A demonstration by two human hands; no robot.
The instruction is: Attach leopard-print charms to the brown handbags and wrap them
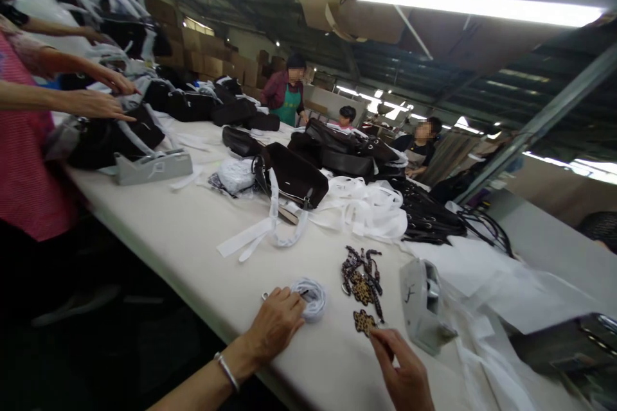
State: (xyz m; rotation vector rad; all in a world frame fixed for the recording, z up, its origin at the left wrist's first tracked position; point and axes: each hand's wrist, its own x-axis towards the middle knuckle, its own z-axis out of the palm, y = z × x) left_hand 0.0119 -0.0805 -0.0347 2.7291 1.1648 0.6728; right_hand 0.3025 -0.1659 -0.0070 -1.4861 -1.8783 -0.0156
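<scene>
My left hand (277,324), with a silver bangle at the wrist, is closed at the left side of a coiled white cord bundle (314,300) near the table's front edge. To the right, my right hand (402,363) pinches the edge of a leopard-patterned charm (364,322) with thumb and fingers. A dark beaded strap runs from beside that charm up to a small heap of dark beaded straps (375,270), where another leopard-patterned piece (361,288) lies. A grey tape dispenser (421,308) stands right of the charms.
A black bag (292,173) with a wrapped handle lies mid-table, beside white strips (366,205) and piled black bags (347,148). Another dispenser (154,167) stands left, near a person in pink (29,154). More people work behind the table. White sheets (501,276) lie at right.
</scene>
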